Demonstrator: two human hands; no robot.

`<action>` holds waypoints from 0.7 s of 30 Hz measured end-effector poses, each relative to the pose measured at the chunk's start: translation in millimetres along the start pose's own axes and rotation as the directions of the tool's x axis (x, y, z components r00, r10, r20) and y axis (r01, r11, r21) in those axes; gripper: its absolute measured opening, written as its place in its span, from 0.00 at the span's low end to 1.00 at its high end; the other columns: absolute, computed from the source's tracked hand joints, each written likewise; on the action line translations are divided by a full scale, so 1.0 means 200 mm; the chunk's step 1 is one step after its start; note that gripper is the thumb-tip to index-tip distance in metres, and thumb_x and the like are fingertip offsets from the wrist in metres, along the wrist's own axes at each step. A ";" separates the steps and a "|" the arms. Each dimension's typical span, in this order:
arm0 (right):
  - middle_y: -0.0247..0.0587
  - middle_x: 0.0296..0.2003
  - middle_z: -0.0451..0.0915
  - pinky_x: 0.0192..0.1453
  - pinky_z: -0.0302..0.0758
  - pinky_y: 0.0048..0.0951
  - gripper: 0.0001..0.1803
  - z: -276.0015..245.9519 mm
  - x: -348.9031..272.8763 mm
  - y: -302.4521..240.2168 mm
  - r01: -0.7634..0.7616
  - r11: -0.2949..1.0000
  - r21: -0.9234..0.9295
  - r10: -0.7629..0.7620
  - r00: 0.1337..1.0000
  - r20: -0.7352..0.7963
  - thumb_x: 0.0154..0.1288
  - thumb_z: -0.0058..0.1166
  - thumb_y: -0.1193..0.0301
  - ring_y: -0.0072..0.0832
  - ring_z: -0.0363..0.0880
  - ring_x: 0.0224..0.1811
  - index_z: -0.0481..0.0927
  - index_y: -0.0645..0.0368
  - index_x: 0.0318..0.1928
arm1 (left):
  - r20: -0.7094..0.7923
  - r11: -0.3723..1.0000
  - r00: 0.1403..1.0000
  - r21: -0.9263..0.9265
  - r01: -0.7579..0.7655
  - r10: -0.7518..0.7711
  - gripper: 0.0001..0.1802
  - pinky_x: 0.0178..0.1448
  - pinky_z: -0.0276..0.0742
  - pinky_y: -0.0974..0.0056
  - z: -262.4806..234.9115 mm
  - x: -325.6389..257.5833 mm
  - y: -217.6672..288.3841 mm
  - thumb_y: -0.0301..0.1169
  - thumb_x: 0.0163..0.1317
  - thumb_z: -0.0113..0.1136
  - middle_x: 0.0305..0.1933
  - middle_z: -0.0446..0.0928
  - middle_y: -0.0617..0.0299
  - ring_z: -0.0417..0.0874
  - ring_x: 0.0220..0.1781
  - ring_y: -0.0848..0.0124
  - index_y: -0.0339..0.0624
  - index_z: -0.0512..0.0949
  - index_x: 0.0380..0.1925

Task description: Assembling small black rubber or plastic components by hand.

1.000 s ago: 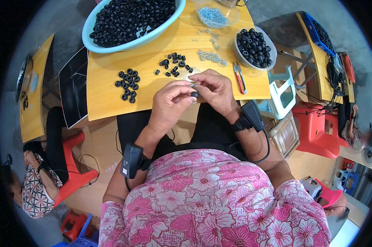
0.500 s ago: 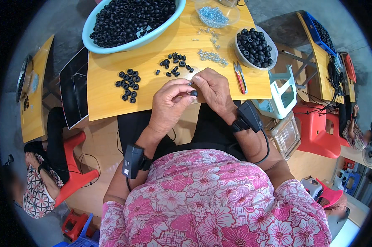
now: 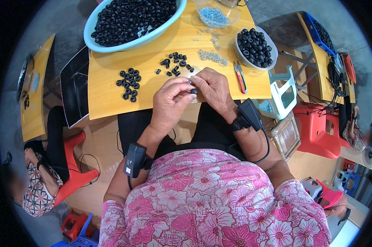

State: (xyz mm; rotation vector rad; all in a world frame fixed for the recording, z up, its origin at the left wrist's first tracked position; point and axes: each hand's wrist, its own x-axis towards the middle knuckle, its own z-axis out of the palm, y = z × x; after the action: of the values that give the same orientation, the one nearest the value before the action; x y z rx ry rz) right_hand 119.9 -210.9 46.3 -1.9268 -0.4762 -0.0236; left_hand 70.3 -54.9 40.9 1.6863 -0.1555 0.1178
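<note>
My left hand (image 3: 169,101) pinches a small round black rubber piece (image 3: 193,91) between thumb and fingers, just over the table's near edge. Close against it, my right hand (image 3: 214,88) is closed, its thumb and forefinger tips at a tiny pale piece (image 3: 190,82) too small to make out. Beyond the hands lies a loose group of small black parts (image 3: 176,62), some ring-shaped, some spool-shaped. A cluster of black rings (image 3: 129,82) rests to the left. Small clear bluish pieces (image 3: 212,57) are scattered beyond my right hand.
A large pale-blue basin (image 3: 169,29) of black parts stands far left. Toward the back are a clear bowl (image 3: 234,16) of bluish pieces and a tub (image 3: 273,45) of black round parts. Red-handled snips (image 3: 240,78) lie right. Other people sit at side tables.
My hands keep nearly the same place, with the fingers shifting slightly around the black rubber piece. The table view has slid very slightly to the right.
</note>
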 end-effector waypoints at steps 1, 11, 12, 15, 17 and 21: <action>0.45 0.22 0.75 0.30 0.70 0.30 0.09 0.00 0.00 0.00 0.006 1.000 0.010 -0.006 1.000 -0.007 0.60 0.53 0.70 0.34 0.74 0.25 0.80 0.63 0.28 | 0.000 1.000 1.000 0.001 0.000 0.000 0.11 0.40 0.79 0.73 0.00 0.00 0.00 0.18 0.49 0.62 0.46 0.75 0.56 0.81 0.39 0.73 0.33 0.78 0.35; 0.44 0.22 0.75 0.30 0.70 0.29 0.09 -0.01 0.01 0.00 0.005 1.000 0.024 -0.006 0.999 0.040 0.59 0.54 0.69 0.33 0.74 0.24 0.81 0.62 0.28 | -0.019 1.000 1.000 0.018 -0.005 0.005 0.09 0.41 0.80 0.73 0.00 0.01 0.01 0.18 0.50 0.61 0.46 0.75 0.56 0.81 0.39 0.73 0.33 0.78 0.34; 0.44 0.22 0.75 0.30 0.70 0.28 0.09 -0.01 0.01 0.00 -0.007 0.999 0.033 0.005 0.999 0.047 0.59 0.54 0.70 0.32 0.74 0.25 0.82 0.63 0.28 | -0.025 1.000 1.000 0.022 -0.015 0.015 0.09 0.41 0.80 0.73 0.01 0.01 0.02 0.18 0.50 0.61 0.46 0.75 0.56 0.81 0.39 0.73 0.33 0.78 0.34; 0.43 0.22 0.75 0.31 0.70 0.28 0.09 -0.02 0.01 0.00 -0.022 0.999 0.043 0.019 0.998 0.062 0.59 0.55 0.70 0.31 0.74 0.25 0.82 0.63 0.28 | 0.021 1.000 1.000 0.020 0.006 -0.006 0.11 0.46 0.77 0.71 0.00 0.00 0.03 0.16 0.52 0.58 0.47 0.73 0.56 0.78 0.42 0.74 0.32 0.77 0.37; 0.42 0.22 0.75 0.31 0.70 0.27 0.09 -0.02 0.01 0.00 -0.028 0.999 0.045 0.024 0.997 0.072 0.58 0.55 0.70 0.30 0.74 0.25 0.82 0.63 0.29 | 0.021 1.000 1.000 0.025 0.011 -0.012 0.11 0.46 0.77 0.71 0.00 0.00 0.02 0.16 0.52 0.58 0.47 0.73 0.56 0.78 0.42 0.74 0.32 0.77 0.37; 0.42 0.23 0.74 0.33 0.70 0.27 0.08 -0.02 0.00 -0.01 -0.076 0.994 0.080 0.070 0.995 0.077 0.58 0.54 0.70 0.30 0.74 0.27 0.81 0.63 0.30 | 0.019 0.999 1.000 0.048 0.014 -0.015 0.10 0.46 0.77 0.72 0.00 0.00 0.02 0.16 0.53 0.58 0.47 0.74 0.56 0.78 0.42 0.74 0.33 0.77 0.37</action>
State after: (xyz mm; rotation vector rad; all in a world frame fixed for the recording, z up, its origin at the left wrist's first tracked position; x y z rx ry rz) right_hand 120.8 -214.4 49.3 -1.8675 -0.4491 0.1137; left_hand 69.5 -55.8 45.7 1.7367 -0.1560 0.0948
